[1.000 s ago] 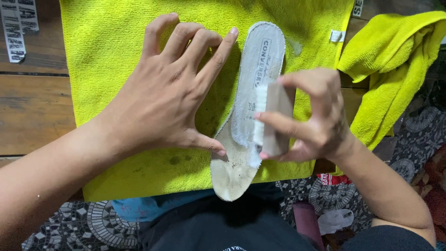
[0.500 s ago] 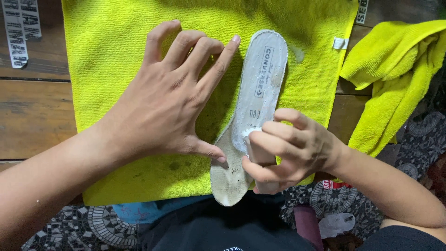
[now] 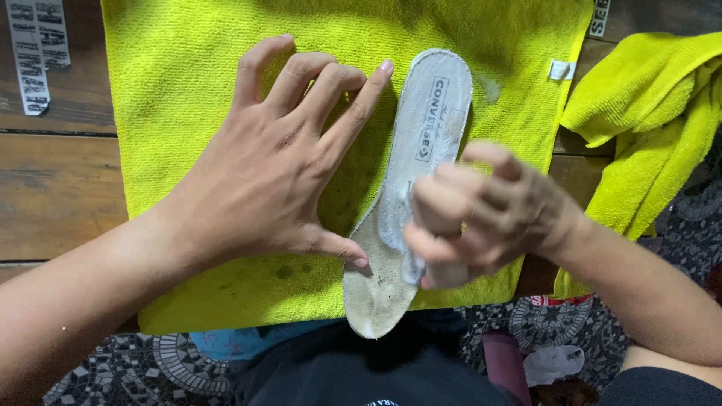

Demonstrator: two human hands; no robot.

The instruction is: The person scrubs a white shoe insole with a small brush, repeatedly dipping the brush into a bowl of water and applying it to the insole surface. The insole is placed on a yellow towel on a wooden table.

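Note:
A worn white shoe insole [image 3: 432, 113] lies lengthwise on a bright yellow-green towel [image 3: 173, 75], its dirty heel end hanging over the towel's near edge. My left hand [image 3: 271, 173] lies spread flat on the towel beside the insole. Its thumb presses on the insole's left edge near the heel. My right hand [image 3: 489, 214] is blurred and sits over the middle of the insole, closed around a small white block-like object [image 3: 444, 277] that touches the insole. What the object is cannot be told.
The towel covers a wooden table [image 3: 53, 188]. A second yellow-green cloth [image 3: 647, 113] is bunched at the right edge. Printed paper strips [image 3: 30, 53] lie at the far left. Patterned floor [image 3: 150, 376] and my dark clothing show below.
My right hand has moved down the insole toward the heel and curled tighter around the white object, now motion-blurred. My left hand has stayed in place.

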